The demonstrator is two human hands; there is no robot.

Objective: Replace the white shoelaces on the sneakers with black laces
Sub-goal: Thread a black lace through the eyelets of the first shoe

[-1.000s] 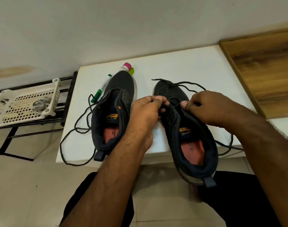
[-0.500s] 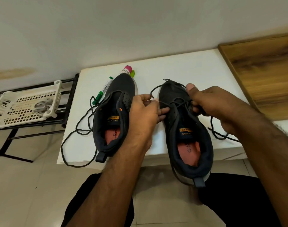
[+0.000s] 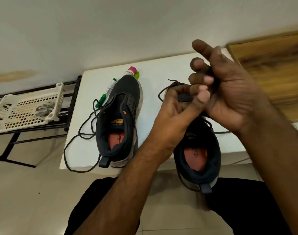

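Two dark sneakers stand on the white table (image 3: 155, 68). The left sneaker (image 3: 117, 122) has a loose black lace (image 3: 80, 134) trailing off its left side. The right sneaker (image 3: 200, 155) overhangs the table's front edge with its heel. My left hand (image 3: 175, 107) is over its eyelets, fingers curled on the shoe's black lace (image 3: 162, 92), which loops out past the toe. Above the shoe, my raised right hand (image 3: 229, 92) is blurred, and its curled fingers pinch a dark strand of the same lace. No white laces are in view.
A green marker (image 3: 107, 92) and a pink-capped bottle (image 3: 131, 71) lie beside the left sneaker's toe. A white plastic basket (image 3: 26, 107) sits on a black rack at the left. A wooden board (image 3: 272, 65) lies at the right. My knees are below the table edge.
My right hand has risen from the right sneaker up and back, drawing the lace with it. My left hand has shifted right onto that shoe's eyelets. The left sneaker has stayed put.
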